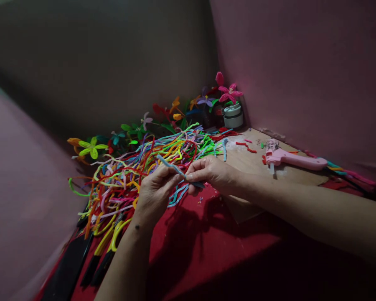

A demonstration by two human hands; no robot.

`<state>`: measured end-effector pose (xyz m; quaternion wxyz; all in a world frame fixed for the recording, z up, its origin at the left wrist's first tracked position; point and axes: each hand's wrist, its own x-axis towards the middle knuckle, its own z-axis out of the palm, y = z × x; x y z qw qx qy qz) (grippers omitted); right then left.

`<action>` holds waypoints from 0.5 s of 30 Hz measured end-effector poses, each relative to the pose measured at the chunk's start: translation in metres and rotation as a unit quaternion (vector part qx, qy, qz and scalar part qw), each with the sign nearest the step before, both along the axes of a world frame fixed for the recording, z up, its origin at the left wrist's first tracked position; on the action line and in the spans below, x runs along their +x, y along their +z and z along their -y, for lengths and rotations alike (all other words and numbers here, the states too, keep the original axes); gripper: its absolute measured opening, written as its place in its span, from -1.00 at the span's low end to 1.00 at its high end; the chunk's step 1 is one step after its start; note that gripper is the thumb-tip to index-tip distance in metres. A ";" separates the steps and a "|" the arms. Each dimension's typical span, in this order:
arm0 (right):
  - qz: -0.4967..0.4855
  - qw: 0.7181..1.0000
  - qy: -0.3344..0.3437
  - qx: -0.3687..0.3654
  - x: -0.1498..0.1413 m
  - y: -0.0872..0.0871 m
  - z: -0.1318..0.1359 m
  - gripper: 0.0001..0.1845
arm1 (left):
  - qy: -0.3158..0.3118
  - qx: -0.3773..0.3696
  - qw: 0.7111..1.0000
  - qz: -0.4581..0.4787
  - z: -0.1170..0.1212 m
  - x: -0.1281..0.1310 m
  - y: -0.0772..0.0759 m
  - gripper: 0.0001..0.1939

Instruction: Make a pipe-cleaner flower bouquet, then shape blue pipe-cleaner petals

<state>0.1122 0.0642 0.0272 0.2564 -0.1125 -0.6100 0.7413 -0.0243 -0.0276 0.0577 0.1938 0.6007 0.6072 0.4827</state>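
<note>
A light blue pipe cleaner (168,163) runs between my two hands above the red cloth. My left hand (155,190) pinches it between thumb and fingers, with one end sticking up past the knuckles. Close beside it, my right hand (208,173) grips the same pipe cleaner with thumb and forefinger; a dark bluish end shows below those fingers. Behind both hands spreads a tangled heap of pipe cleaners (150,152) in many colours. Part of the held piece is hidden by my fingers.
A pink glue gun (296,159) lies on a brown board (247,163) at right, near short red scraps (251,150). Pipe-cleaner flowers (231,93) and a lidded white container (233,116) stand at the back. Yellow-and-black scissors (115,236) lie at left on the red cloth (181,251).
</note>
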 end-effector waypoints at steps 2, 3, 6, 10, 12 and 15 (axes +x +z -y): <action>0.019 0.997 -0.034 0.071 0.002 0.001 0.005 -0.88 | 0.006 -0.047 0.997 0.056 0.000 0.002 -0.003 -0.85; 0.029 0.989 -0.068 0.132 0.003 0.002 0.008 -0.88 | 0.001 -0.077 0.992 0.103 -0.001 0.003 -0.005 -0.81; 0.052 0.913 -0.209 0.346 0.004 -0.001 0.015 -0.89 | -0.033 -0.147 0.953 0.264 -0.006 0.005 -0.014 -0.78; 0.064 0.928 -0.205 0.303 0.001 -0.004 0.012 -0.87 | -0.029 -0.123 0.948 0.291 -0.012 0.003 -0.022 -0.79; 0.055 0.982 -0.110 0.141 -0.001 -0.004 0.006 -0.83 | -0.009 -0.082 0.963 0.255 -0.012 0.002 -0.020 -0.78; 0.034 0.999 -0.019 -0.024 -0.002 -0.004 0.000 -0.87 | 0.022 -0.057 0.979 0.194 -0.009 0.001 -0.015 -0.78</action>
